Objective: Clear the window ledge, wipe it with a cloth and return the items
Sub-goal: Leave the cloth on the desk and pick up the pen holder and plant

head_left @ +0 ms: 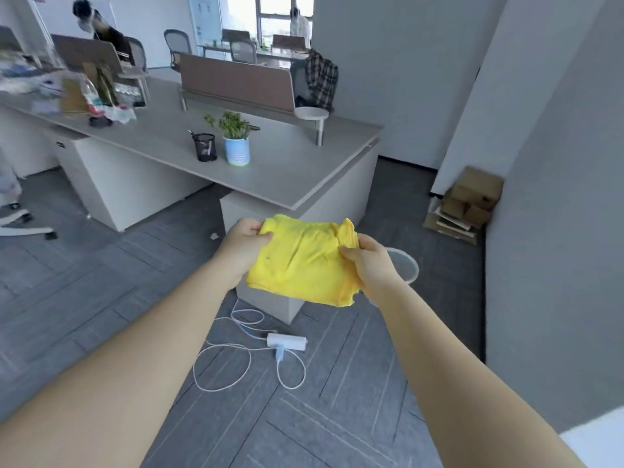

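A crumpled yellow cloth (pixel 302 260) is held in front of me over the floor, stretched between both hands. My left hand (pixel 243 246) pinches its upper left corner. My right hand (pixel 369 260) grips its right side. On the grey desk (pixel 290 170) ahead stand a potted plant in a pale blue-and-white pot (pixel 236 140) and a black mesh pen holder (pixel 205 147). No window ledge shows close by; a pale corner (pixel 594 444) sits at the bottom right.
A white power strip (pixel 287 342) with looped cables lies on the carpet below my hands. A white bin (pixel 403 265) stands behind my right hand. Cardboard boxes (pixel 462 204) are stacked against the grey wall on the right. Two people stand far back.
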The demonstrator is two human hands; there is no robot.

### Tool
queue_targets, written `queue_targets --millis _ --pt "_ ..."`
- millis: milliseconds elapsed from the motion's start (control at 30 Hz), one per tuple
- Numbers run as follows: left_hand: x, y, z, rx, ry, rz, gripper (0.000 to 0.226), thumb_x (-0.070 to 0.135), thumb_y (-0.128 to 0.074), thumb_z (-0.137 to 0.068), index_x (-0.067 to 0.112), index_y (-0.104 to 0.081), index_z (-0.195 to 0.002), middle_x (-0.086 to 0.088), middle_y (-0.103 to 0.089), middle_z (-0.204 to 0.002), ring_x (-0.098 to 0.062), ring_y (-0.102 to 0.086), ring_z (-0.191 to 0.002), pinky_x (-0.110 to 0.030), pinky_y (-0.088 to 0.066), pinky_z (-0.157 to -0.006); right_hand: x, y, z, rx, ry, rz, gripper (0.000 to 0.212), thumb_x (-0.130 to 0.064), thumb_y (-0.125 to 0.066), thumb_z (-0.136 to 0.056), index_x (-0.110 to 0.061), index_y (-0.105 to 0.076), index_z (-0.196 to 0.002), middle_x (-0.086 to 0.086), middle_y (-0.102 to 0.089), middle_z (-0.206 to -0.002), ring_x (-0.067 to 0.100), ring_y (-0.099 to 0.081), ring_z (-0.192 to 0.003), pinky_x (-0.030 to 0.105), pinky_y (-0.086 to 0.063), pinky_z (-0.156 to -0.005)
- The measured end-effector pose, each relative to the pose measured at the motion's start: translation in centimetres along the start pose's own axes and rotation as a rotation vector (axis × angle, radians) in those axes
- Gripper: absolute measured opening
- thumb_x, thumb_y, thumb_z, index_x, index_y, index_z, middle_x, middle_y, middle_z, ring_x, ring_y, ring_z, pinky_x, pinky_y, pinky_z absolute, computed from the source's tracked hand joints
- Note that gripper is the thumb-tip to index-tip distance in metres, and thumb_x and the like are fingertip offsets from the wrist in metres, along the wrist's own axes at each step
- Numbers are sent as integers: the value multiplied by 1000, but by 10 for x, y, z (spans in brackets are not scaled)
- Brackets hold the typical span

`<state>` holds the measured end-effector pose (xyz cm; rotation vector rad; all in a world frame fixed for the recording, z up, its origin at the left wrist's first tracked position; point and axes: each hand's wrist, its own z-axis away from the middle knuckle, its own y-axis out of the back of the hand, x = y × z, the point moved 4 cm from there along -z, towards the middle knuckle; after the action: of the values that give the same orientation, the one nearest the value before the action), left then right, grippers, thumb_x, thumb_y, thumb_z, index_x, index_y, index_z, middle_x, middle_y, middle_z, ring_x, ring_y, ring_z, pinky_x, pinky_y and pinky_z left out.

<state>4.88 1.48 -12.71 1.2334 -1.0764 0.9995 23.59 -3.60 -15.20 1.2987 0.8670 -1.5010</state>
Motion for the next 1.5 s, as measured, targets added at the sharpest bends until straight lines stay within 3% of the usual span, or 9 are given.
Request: queue_targets --millis 167,333,500,733,867,1067,1233,1367,1500 --pt "-19 9 -91 5 23 -65 20 5 -47 -87 18 -50 -71 4 -49 -73 -20 -49 -89 -30 -40 -70 0 -37 -92 26 -32 39 41 -6 -54 -86 -11 -51 -126 17 -56 -127 34 -54 -114 49 -45 -99" --pt "-34 -3 -198 -27 40 -64 21 -1 -43 -87 15 -52 -77 1 -50 -76 -16 -48 -75 -27 -37 -63 6 -62 -203 19 -66 -24 43 -3 -53 -86 -15 -50 -127 12 -55 -128 33 -53 -116 51 -43 -102" --pt "-52 -16 -307 -63 135 -80 40 -12 -40 -80 3 -47 -116 -10 -55 -107 -22 -48 -98 -32 -40 -77 3 -87 -313 -47 -119 -47 48 4 -47 -86 -17 -48 -130 11 -56 -126 35 -53 -118 52 -42 -102" --pt "-77 -20 -426 -73 154 -189 40 -11 -38 -80 4 -51 -115 -3 -54 -93 -18 -49 -86 -20 -35 -63 13 -121 -424 -35 -229 22 59 2 -41 -88 -22 -32 -141 6 -44 -142 33 -46 -125 51 -39 -106" --pt "-104 -21 -492 -147 172 -213 41 -11 -38 -81 2 -48 -118 -10 -55 -110 -18 -47 -97 -27 -37 -67 28 -138 -476 37 -274 74 60 6 -37 -88 -21 -31 -142 9 -45 -140 33 -46 -123 49 -40 -105" --pt "-147 -32 -591 -298 179 -250 43 -12 -40 -79 2 -47 -120 -21 -55 -126 -33 -51 -117 -31 -38 -88 42 -163 -540 209 -311 163 61 9 -36 -84 -18 -38 -140 11 -52 -131 27 -50 -106 29 -43 -80" --pt "-168 -44 -637 -408 192 -278 44 -9 -38 -81 6 -44 -122 -16 -54 -126 -22 -48 -104 -30 -38 -82 47 -173 -571 277 -335 249 60 9 -34 -83 -15 -40 -138 7 -52 -106 22 -46 -86 21 -37 -55" --pt "-182 -48 -650 -449 212 -336 47 -7 -44 -79 9 -45 -123 -13 -51 -132 -29 -48 -119 -35 -37 -99 48 -176 -579 328 -357 420 43 4 -42 -80 -2 -54 -120 15 -60 -111 28 -53 -85 28 -40 -58" --pt "-177 -38 -651 -391 216 -312 41 -1 -51 -79 5 -48 -120 -16 -52 -131 -28 -49 -120 -38 -37 -105 35 -179 -577 381 -280 619 44 -5 -49 -81 -8 -54 -125 17 -51 -133 36 -46 -120 37 -38 -99"
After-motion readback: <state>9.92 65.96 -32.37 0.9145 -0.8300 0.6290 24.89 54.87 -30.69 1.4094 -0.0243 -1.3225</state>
